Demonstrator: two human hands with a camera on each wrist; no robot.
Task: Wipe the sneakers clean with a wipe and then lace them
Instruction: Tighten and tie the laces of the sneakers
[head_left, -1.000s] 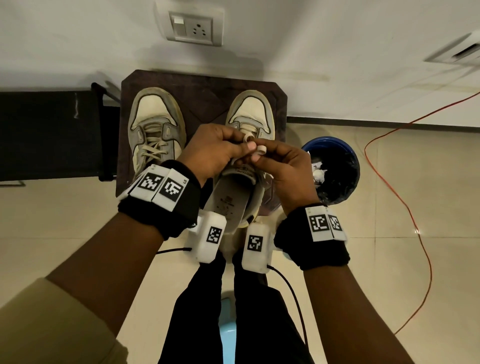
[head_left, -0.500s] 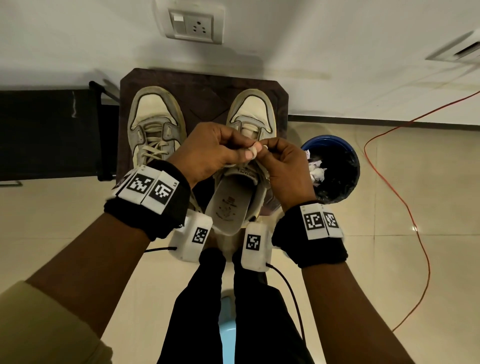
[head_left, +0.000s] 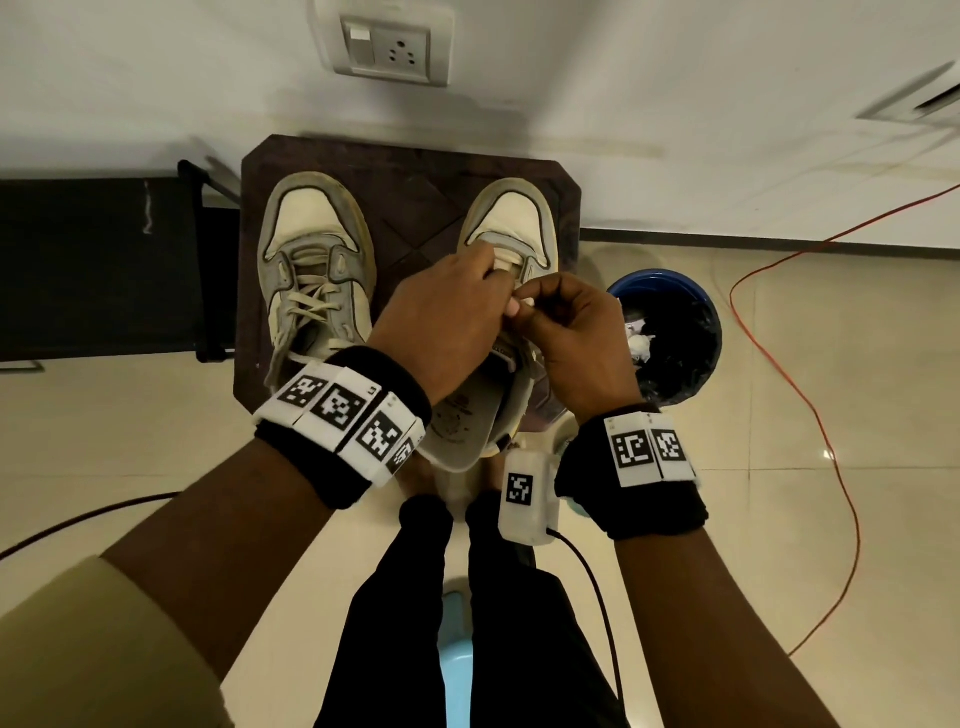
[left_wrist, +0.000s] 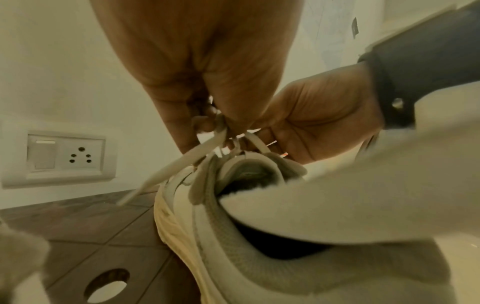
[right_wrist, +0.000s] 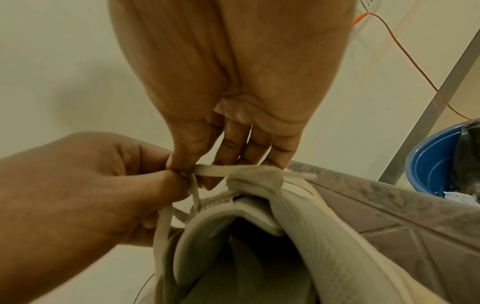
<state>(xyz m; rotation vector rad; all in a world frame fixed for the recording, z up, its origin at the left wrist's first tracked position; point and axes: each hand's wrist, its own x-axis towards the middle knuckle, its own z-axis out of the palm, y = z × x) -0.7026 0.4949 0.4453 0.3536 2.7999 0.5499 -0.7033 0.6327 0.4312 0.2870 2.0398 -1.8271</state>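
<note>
Sneaker lace (right_wrist: 207, 170) pinched between both hands over the right-hand shoe, knot in the making!

Right sneaker (head_left: 511, 228) on the dark mat (head_left: 415, 171), toe to the wall, heel toward the knees; long axis running straight away from the body. Left hand (head_left: 441, 317) and right hand (head_left: 571, 332) meeting just above the tongue, about equally near, thumbs and forefingers clamped on the lace where the strands cross. One strand out sideways over the tongue, another down toward the eyelets. Wrists high, knuckles up. Probably a pull apart next. Left sneaker (head_left: 311, 260) alongside, laces crossed but ends apparently loose. Blue bin (head_left: 670, 280) at right.
</note>
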